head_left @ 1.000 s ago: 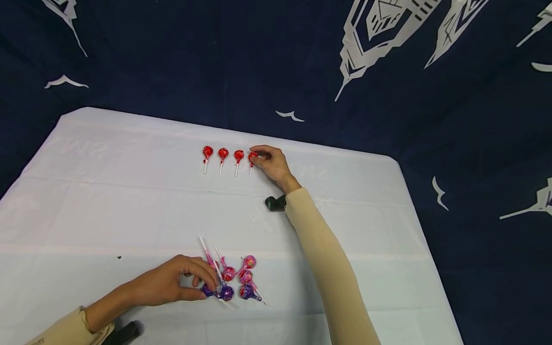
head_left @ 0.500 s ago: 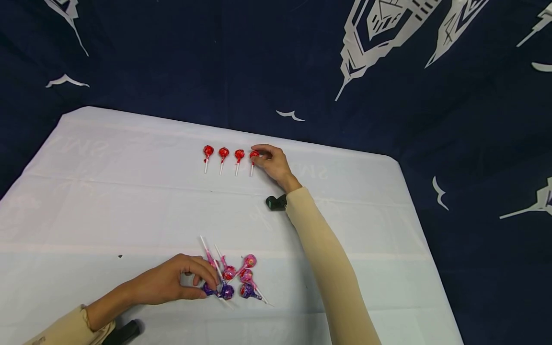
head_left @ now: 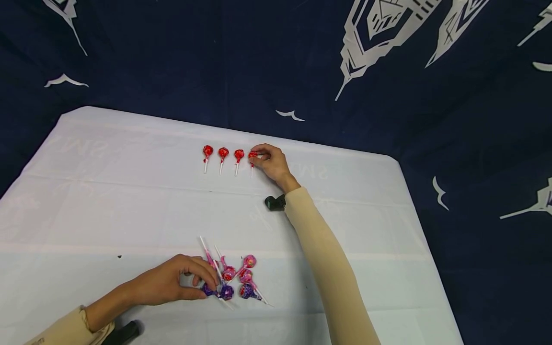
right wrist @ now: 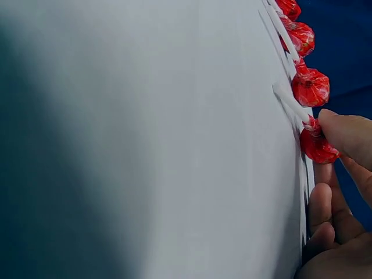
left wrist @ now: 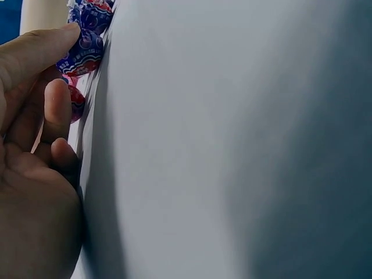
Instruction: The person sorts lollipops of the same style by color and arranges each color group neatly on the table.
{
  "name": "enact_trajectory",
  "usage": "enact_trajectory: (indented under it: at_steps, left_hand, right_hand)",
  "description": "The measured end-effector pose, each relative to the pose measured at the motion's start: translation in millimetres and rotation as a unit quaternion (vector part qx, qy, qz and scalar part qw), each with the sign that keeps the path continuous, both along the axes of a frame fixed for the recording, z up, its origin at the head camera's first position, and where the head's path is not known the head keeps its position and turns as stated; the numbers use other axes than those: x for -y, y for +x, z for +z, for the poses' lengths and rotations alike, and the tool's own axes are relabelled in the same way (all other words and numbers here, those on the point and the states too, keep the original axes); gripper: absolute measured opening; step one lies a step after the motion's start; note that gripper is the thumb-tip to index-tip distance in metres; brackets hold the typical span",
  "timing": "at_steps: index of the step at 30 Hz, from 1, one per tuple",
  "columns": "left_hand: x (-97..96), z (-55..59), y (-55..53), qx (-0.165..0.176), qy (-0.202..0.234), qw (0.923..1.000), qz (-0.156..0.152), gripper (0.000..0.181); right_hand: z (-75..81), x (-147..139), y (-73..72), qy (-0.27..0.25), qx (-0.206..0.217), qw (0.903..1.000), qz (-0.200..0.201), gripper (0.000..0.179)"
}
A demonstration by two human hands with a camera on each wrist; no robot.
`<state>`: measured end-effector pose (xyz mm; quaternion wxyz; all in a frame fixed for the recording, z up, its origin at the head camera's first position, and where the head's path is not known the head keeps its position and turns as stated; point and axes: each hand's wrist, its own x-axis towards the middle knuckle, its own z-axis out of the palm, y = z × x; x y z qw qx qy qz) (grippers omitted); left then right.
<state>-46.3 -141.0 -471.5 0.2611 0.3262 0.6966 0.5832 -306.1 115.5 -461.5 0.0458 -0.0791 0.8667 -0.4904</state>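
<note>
Four-fingered detail aside, my right hand (head_left: pixel 272 164) pinches the head of a red lollipop (right wrist: pixel 318 144) between thumb and fingers, at the right end of a row of red lollipops. Its white stick points toward the near side. The neighbouring red lollipop (head_left: pixel 239 155) lies just left of it. Lower on the table, my left hand (head_left: pixel 183 281) pinches a purple lollipop (left wrist: pixel 86 53) with thumb and forefinger, its other fingers loosely curled. Another purple lollipop (head_left: pixel 226 292) lies right beside those fingertips. My left fingers partly cover the held lollipop in the head view.
Pink lollipops (head_left: pixel 248 261) and a purple-and-red lollipop (head_left: pixel 247 291) lie loosely crossed right of my left hand. Two more red lollipops, one at the far left (head_left: pixel 208 151), complete the row. A white cloth (head_left: pixel 129 206) covers the table; a dark blue patterned curtain (head_left: pixel 215 62) hangs behind.
The stick of the red lollipop in my right hand has swung slightly to the right at its near end. My left hand and the lollipops around it stay in place.
</note>
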Motion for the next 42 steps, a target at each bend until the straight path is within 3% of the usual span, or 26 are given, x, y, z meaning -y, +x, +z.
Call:
enact_trajectory:
  at_steps: [42]
  left_hand:
    - [-0.1, -0.3, -0.7, -0.008, 0.002, 1.0, -0.005, 0.019]
  right_hand:
    - [2.1, 6.7, 4.4, -0.002, -0.015, 0.9989, -0.045, 0.029]
